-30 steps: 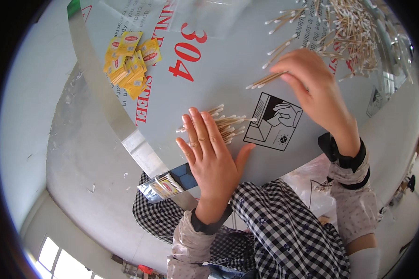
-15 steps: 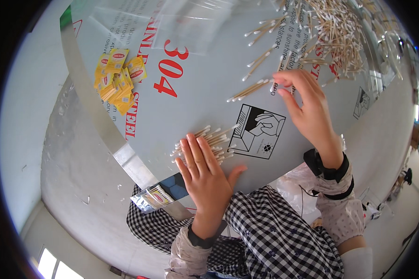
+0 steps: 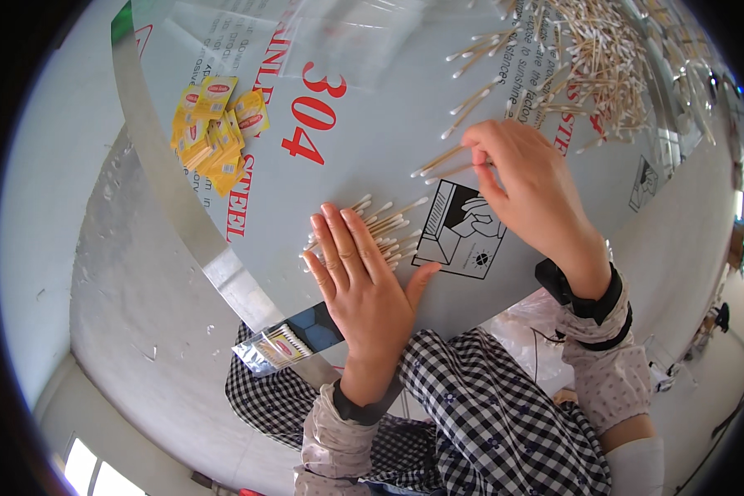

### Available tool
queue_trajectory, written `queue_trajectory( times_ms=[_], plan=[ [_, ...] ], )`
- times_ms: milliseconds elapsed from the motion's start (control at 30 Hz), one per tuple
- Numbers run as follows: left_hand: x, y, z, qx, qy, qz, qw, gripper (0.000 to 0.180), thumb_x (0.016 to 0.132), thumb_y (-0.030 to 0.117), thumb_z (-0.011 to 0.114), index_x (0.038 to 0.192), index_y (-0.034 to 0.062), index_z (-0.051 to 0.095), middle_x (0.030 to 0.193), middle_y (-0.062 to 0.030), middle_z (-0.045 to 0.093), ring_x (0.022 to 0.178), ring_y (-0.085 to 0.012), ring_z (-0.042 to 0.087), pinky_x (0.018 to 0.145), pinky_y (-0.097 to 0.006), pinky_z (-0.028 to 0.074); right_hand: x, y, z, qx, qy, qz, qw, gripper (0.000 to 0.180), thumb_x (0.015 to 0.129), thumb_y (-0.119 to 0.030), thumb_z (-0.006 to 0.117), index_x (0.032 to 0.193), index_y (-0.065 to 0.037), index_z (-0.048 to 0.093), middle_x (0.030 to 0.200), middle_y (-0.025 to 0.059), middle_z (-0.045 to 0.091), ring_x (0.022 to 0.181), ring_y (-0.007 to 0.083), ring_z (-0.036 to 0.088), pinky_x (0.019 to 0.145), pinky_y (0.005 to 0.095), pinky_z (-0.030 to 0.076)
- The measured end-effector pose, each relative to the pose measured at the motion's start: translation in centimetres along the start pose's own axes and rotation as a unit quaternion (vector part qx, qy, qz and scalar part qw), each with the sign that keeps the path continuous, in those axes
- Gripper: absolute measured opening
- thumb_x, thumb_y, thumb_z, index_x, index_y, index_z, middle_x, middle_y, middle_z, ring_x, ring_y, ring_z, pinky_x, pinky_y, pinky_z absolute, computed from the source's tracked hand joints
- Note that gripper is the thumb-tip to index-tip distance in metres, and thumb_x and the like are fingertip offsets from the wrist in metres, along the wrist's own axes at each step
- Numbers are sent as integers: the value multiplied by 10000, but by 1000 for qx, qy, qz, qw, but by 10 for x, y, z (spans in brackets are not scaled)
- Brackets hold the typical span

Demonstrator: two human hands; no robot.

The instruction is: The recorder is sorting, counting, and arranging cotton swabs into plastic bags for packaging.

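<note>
My left hand (image 3: 362, 289) lies flat with its fingers stretched out over a small pile of cotton swabs (image 3: 395, 225), near the table's front edge. White tips and wooden sticks poke out past its fingers and beside the thumb. Farther right, my right hand (image 3: 527, 190) has its thumb and fingers drawn together on the far ends of a few cotton swabs (image 3: 440, 160), which point left toward the pile. The fingers partly hide these sticks. Several more loose swabs (image 3: 471, 107) lie just beyond the right hand.
A big heap of cotton swabs (image 3: 608, 70) covers the far right of the printed grey table sheet (image 3: 372, 132). Yellow paper cards (image 3: 215, 136) are piled at left, near clear plastic bags (image 3: 331, 41). A small packet of swabs (image 3: 279, 345) overhangs the front edge.
My right hand has moved slightly left, and its fingers have closed on the ends of the few swabs. My left hand stays flat on its pile.
</note>
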State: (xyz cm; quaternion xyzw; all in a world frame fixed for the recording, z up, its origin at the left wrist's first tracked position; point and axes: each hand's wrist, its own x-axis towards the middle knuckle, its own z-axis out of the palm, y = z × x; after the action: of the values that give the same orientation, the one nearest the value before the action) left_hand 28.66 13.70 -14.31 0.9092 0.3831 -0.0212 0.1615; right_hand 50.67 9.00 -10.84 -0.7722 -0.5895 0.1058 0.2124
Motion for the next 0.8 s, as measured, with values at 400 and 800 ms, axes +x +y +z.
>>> queue_trajectory(
  times_ms=[400,800],
  plan=[
    [-18,-20,-14,-75,29,-17,997,1098,906,708,505,1573,-65,102,1636,-298,106,1533,-445,56,1195,-618,45,-60,3,-64,344,124,222,904,163,906,86,543,1000,-35,596,938,-5,554,762,57,492,634,215,401],
    [-2,-12,1,30,15,27,999,1127,845,741,524,1535,-100,232,1610,-282,231,1516,-409,201,1212,-545,148,-213,23,-91,-159,-35,379,911,117,872,35,611,980,-9,612,958,71,602,717,164,584,625,310,468]
  ],
)
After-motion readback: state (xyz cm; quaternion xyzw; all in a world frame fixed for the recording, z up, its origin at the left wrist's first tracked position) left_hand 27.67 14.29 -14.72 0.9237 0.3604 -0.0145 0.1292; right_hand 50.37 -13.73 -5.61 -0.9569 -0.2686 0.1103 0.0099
